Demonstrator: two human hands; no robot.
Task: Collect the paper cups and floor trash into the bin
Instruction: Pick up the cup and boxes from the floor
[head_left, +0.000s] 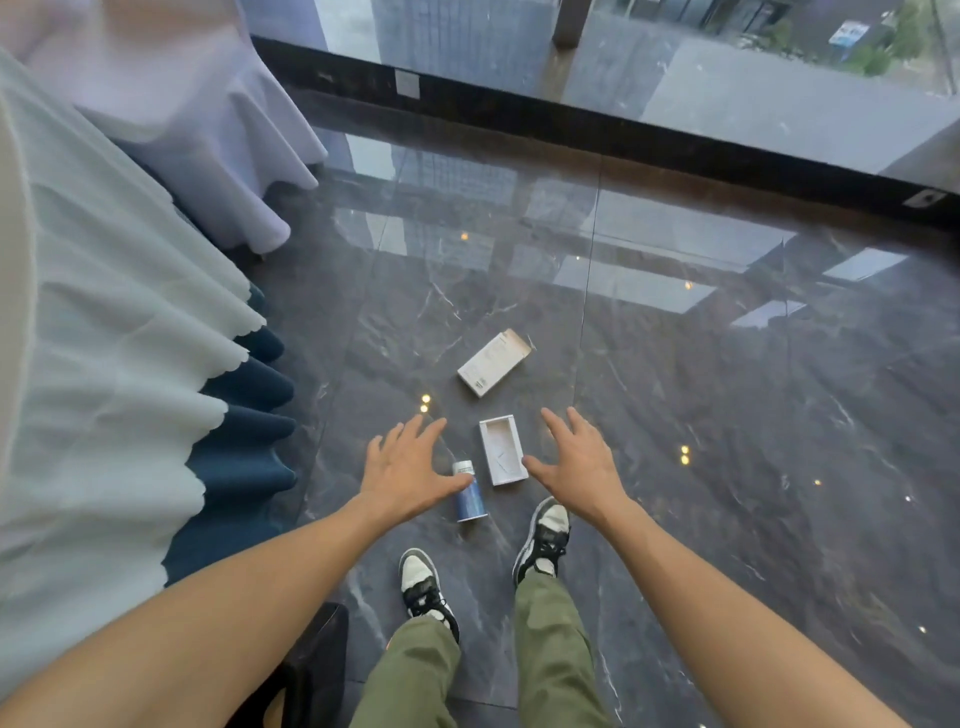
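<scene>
Now, both my hands spread wide, holding nothing: left hand (402, 470) above blue can (469, 492), right hand (582, 465) just beside open white tray (503, 450). Tray looks empty. Closed white carton (493, 363) farther out on glossy dark floor (727, 415). Cardboard probably light, crushable: pinch by edges. Can likely slick, may roll: wrap around middle. Bin not in view.

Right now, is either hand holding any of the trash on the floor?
No, the left hand and right hand are both spread open and empty above the open white box.
</scene>
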